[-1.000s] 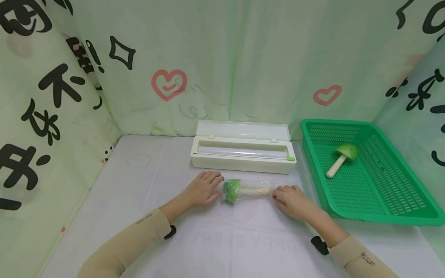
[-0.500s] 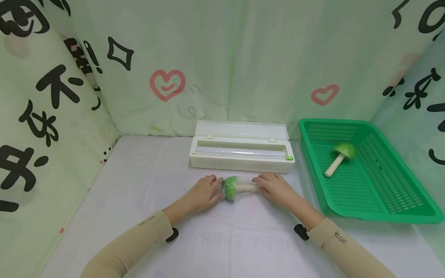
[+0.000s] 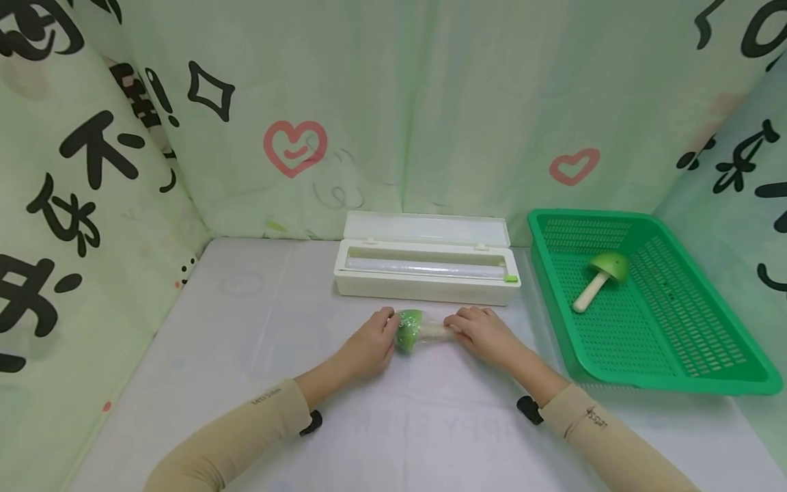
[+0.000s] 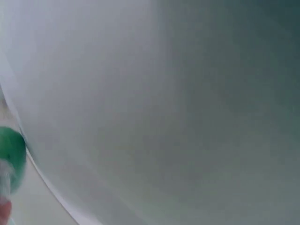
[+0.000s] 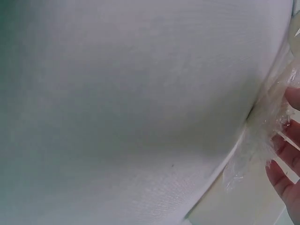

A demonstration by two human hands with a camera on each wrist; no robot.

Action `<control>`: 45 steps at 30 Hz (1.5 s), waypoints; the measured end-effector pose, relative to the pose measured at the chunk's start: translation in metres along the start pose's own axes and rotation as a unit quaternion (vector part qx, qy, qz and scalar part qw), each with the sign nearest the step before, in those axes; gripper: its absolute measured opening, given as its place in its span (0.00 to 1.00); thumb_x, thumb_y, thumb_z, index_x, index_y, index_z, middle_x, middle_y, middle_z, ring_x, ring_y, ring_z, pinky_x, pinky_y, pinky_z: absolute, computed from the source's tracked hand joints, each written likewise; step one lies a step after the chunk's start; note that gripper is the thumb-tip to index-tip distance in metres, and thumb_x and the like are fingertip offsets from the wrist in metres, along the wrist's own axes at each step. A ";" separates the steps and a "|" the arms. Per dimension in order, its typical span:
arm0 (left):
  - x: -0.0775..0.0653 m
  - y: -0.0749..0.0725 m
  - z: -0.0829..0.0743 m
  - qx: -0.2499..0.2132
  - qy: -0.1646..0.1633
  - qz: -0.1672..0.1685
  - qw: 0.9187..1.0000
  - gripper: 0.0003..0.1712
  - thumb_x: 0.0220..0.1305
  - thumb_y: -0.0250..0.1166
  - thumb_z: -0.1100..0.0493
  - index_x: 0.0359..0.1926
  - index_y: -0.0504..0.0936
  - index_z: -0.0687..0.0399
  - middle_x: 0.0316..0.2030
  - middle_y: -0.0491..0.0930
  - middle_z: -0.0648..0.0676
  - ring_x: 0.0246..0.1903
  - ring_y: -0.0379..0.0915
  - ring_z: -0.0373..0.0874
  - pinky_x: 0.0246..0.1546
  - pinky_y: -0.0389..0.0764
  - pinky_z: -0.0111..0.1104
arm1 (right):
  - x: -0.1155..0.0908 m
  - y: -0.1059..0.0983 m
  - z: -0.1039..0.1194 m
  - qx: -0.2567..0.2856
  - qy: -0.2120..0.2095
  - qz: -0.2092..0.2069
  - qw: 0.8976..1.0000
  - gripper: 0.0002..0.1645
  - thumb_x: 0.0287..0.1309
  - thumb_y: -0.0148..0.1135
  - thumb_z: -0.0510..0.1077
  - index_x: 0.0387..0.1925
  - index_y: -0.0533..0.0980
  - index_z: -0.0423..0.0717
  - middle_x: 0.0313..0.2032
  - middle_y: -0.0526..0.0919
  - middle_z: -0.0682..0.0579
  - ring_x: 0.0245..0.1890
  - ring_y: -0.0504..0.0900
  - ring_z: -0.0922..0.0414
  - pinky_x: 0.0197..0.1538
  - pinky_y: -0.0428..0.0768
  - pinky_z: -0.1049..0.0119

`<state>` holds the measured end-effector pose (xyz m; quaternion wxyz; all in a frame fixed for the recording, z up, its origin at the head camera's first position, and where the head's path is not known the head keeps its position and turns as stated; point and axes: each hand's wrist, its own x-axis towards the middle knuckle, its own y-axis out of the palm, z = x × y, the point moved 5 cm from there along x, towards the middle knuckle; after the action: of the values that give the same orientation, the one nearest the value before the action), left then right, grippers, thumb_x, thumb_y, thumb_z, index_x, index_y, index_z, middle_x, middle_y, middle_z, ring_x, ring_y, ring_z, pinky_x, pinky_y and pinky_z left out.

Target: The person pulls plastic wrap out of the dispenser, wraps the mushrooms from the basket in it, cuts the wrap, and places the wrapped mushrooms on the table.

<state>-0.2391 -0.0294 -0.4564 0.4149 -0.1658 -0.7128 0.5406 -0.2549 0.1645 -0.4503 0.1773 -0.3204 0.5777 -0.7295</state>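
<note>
Compared with one second earlier, the right hand (image 3: 486, 335) is lying further inward, covering the end of the mushroom stem instead of the loose film beyond it. Its fingers are gripping the cling film (image 5: 255, 145) there. The left hand (image 3: 371, 342) is standing more on edge, fingers and thumb closing around the cap side of the film-wrapped green-capped mushroom (image 3: 409, 332). That mushroom is lying sideways between both hands, just in front of the open cling-film dispenser (image 3: 424, 290). The dispenser's front edge is limiting forward room. The green perforated basket (image 3: 682, 384), holding a second mushroom (image 3: 610, 266), is standing apart to the right. White tablecloth (image 3: 399, 437) is extending toward the wearer and left to the curtain (image 3: 154, 225).
</note>
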 end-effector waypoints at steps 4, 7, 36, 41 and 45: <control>0.005 0.003 -0.013 0.114 0.038 -0.003 0.993 0.26 0.47 0.60 0.60 0.50 0.68 0.60 0.40 0.67 0.59 0.35 0.65 0.48 0.34 0.72 0.32 | 0.001 0.001 0.000 -0.006 0.005 0.002 1.000 0.13 0.48 0.66 0.37 0.39 0.78 0.48 0.34 0.80 0.52 0.38 0.78 0.52 0.42 0.71 0.53; 0.008 0.008 -0.017 0.166 0.036 0.014 0.985 0.29 0.48 0.59 0.52 0.52 0.67 0.56 0.41 0.66 0.59 0.37 0.63 0.49 0.34 0.69 0.33 | 0.001 0.001 0.000 -0.007 0.010 0.006 1.000 0.13 0.48 0.66 0.37 0.39 0.78 0.48 0.34 0.80 0.52 0.38 0.78 0.52 0.42 0.71 0.53; 0.010 0.006 -0.008 0.236 -0.018 -0.010 0.971 0.32 0.49 0.62 0.42 0.49 0.64 0.54 0.39 0.66 0.57 0.36 0.64 0.47 0.30 0.68 0.32 | -0.027 -0.003 -0.035 0.116 0.155 0.104 0.976 0.25 0.41 0.65 0.40 0.44 0.73 0.33 0.41 0.74 0.43 0.43 0.73 0.45 0.46 0.70 0.48; 0.011 0.004 -0.009 0.226 -0.012 -0.007 0.974 0.31 0.49 0.64 0.44 0.50 0.65 0.52 0.41 0.66 0.57 0.37 0.66 0.48 0.32 0.70 0.32 | -0.023 -0.004 -0.033 0.148 0.170 0.072 0.972 0.12 0.46 0.59 0.31 0.37 0.74 0.33 0.32 0.77 0.46 0.34 0.75 0.50 0.40 0.74 0.55; 0.012 0.004 -0.011 0.227 -0.009 0.002 0.974 0.30 0.49 0.64 0.45 0.51 0.65 0.50 0.42 0.67 0.58 0.38 0.67 0.48 0.34 0.70 0.31 | -0.016 -0.010 -0.030 0.158 0.189 0.038 0.968 0.09 0.48 0.58 0.30 0.35 0.76 0.34 0.26 0.77 0.49 0.26 0.73 0.56 0.31 0.73 0.62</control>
<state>-0.2389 -0.0131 -0.4546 0.4346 -0.0634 -0.5747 0.6905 -0.2622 0.1989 -0.4492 0.1411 -0.1221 0.4901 -0.8514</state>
